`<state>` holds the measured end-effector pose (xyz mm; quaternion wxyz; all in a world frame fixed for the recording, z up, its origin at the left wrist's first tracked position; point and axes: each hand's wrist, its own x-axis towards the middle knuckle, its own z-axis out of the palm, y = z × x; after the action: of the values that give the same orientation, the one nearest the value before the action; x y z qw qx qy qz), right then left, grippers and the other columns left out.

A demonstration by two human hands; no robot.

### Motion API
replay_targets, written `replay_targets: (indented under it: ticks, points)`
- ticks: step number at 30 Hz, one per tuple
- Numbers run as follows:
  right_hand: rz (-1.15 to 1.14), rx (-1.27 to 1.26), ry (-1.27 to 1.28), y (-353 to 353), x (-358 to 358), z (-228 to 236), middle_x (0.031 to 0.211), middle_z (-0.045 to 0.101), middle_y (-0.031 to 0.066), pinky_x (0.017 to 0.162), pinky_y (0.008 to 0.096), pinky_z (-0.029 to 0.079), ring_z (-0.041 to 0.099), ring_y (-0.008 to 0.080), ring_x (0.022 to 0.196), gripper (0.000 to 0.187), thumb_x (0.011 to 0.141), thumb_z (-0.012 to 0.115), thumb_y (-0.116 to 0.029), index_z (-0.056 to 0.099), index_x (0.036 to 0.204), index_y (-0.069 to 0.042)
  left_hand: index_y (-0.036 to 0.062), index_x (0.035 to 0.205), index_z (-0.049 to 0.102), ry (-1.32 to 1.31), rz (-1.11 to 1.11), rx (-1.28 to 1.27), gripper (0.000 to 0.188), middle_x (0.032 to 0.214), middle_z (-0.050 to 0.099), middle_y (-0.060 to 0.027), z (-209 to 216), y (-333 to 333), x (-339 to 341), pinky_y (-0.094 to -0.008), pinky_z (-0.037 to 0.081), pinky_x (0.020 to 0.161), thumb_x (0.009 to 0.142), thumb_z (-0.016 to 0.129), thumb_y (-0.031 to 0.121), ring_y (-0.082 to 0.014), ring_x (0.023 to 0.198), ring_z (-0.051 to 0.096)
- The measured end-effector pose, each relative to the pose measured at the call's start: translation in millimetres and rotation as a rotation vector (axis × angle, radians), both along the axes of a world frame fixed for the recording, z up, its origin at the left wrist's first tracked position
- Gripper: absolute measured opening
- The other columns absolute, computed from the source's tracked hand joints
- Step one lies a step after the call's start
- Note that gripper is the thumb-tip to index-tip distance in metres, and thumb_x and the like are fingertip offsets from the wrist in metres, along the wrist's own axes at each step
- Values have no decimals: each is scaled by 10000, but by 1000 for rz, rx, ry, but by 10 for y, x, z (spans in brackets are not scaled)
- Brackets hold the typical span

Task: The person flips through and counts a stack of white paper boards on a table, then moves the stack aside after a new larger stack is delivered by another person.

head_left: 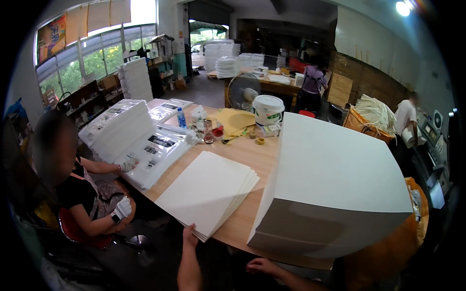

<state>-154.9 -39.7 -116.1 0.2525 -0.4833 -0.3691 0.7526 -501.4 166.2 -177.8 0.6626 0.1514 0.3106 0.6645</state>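
Stacked white sheets (204, 189), plastic-wrapped bundles (165, 157) and a wooden worktable (267, 160) show this is a workshop.

A white plastic bucket with a lid (268, 110) stands toward the far side of the pale wooden table (268, 156). Left of it lie flat yellow sheets (236, 119), and farther left stands a blue plastic bottle (181, 119). A round grey fan (242, 90) stands beyond the table. Far right, an orange-brown container (360, 127) holds a bundle of pale strips (374, 112).
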Motion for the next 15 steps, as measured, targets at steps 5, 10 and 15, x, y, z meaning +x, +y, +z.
replay_targets:
  ticks: [5,10,15]
  points:
    - [-624,427,129,-1641,1538,-189,1103,705,159,889,426,594,714,280,1004,357,1006,628,-272,628,1195,31,-12,1417,441,-113,-14,-104,462,1335,589,-157,-105,39,-91,-452,518,1016,968,539,36,-333,1201,609]
    - [-1246,351,-341,-2430,2457,690,908,676,75,671,306,539,659,168,758,244,1004,640,-265,648,1036,-23,-79,1215,560,690,701,-11,271,1170,641,-156,518,20,48,-365,507,993,961,571,18,-253,1082,633]
    - [-1490,787,-582,-2310,3006,2228,899,642,41,684,295,505,625,144,802,289,1044,571,-353,619,1032,-69,-68,1142,598,581,770,717,227,1129,652,-153,4052,-767,1574,-356,514,955,987,481,49,-237,1045,641]
